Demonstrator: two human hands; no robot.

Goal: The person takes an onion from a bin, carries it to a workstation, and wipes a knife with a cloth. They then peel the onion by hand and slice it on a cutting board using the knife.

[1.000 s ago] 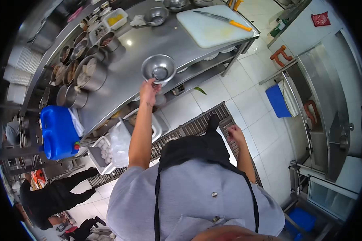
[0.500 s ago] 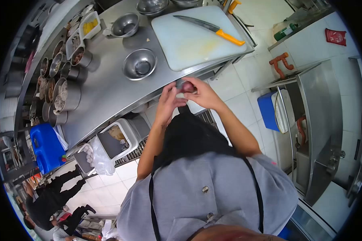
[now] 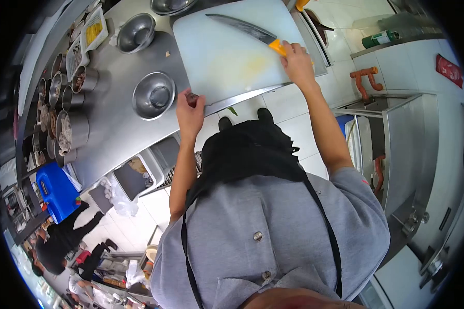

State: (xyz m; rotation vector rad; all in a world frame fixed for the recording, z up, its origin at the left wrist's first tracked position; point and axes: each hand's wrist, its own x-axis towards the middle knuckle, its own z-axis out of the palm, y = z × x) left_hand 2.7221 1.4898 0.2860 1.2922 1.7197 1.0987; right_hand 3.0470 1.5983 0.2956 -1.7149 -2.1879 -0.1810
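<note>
- One white cutting board (image 3: pixel 232 49) at the right end of the steel counter (image 3: pixel 113 131)
- One knife (image 3: pixel 252 33) with an orange handle, near the board's back edge
- Two hands: the left hand (image 3: pixel 189 110) at the board's front left corner, the right hand (image 3: pixel 296 61) on the knife handle
- Three round steel bowls: one (image 3: pixel 153 95) just left of the board, one (image 3: pixel 136 32) farther back, one (image 3: pixel 170 5) at the back edge
- One blue jug (image 3: pixel 56 190) at the counter's left end

Small dark-red onion (image 3: pixel 192 97), round, held at the near-left corner of the white cutting board (image 3: pixel 232 51). Long knife (image 3: pixel 247 30), orange handle, lying flat across the board's far side.
</note>
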